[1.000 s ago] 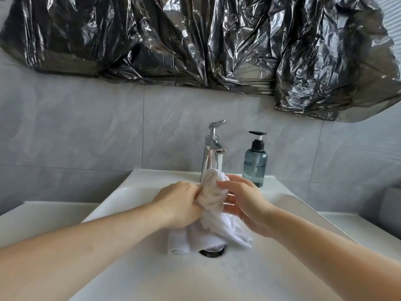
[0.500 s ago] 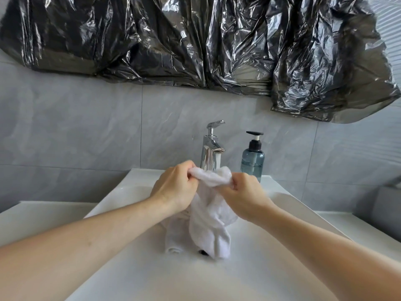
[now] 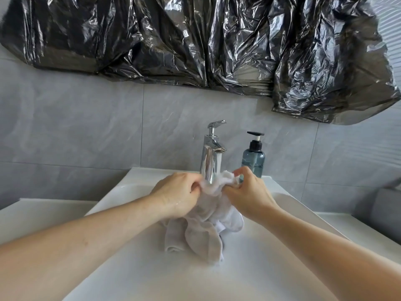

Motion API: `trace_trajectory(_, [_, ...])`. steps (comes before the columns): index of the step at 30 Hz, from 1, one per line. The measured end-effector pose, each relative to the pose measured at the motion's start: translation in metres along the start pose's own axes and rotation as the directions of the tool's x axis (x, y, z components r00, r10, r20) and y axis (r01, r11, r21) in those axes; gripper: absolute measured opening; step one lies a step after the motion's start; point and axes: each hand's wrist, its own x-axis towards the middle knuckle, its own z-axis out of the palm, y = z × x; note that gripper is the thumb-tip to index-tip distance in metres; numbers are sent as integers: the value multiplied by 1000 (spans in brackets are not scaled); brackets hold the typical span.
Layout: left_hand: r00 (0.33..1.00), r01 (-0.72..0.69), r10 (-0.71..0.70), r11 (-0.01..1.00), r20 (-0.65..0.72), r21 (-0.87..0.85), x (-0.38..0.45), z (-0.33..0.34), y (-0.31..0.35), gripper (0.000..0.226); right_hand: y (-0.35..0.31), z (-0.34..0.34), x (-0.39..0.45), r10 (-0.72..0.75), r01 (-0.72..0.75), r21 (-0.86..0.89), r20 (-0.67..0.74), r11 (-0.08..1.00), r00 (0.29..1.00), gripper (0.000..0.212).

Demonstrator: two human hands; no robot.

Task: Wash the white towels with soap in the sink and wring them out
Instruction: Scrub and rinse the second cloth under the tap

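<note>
A wet white towel [image 3: 204, 231] hangs bunched over the white sink [image 3: 249, 268], its lower folds lying on the basin around the drain. My left hand [image 3: 178, 192] grips the towel's upper edge on the left. My right hand [image 3: 249, 192] pinches the same edge on the right. Between the two hands the top of the towel sits under the chrome faucet [image 3: 211, 157], from which water runs onto the cloth. A blue-grey soap pump bottle [image 3: 253, 158] stands on the sink's back ledge, just behind my right hand.
Crumpled black plastic sheeting [image 3: 195, 40] covers the wall above the grey tiles. White counter [image 3: 43, 216] flanks the sink on both sides. A grey object [image 3: 386, 211] stands at the far right edge.
Both hands have lifted the towel's top edge higher and brought it under the faucet's running stream. The hanging folds have spread wider over the drain.
</note>
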Motion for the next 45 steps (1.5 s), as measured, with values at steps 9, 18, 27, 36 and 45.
trace_trajectory(9, [981,67,-73,997,-178,-44,5,-9,1,48,-7,3,-9,-112,112,-8,36,994,993,51])
trace_trajectory(18, [982,72,-76,997,-171,-29,5,-6,-2,28,-13,7,-9,-171,171,-42,-11,984,985,47])
trace_trajectory(27, [994,87,-82,992,66,-91,4,-1,0,48,-10,2,-6,-139,144,229,-41,963,990,38])
trace_trajectory(36, [991,69,-73,997,115,41,1,5,-8,23,-10,2,-5,-59,54,223,14,973,998,22])
trace_trajectory(45, [979,-133,110,983,-171,-126,1,9,4,27,-10,16,-8,-171,173,-2,138,985,975,26])
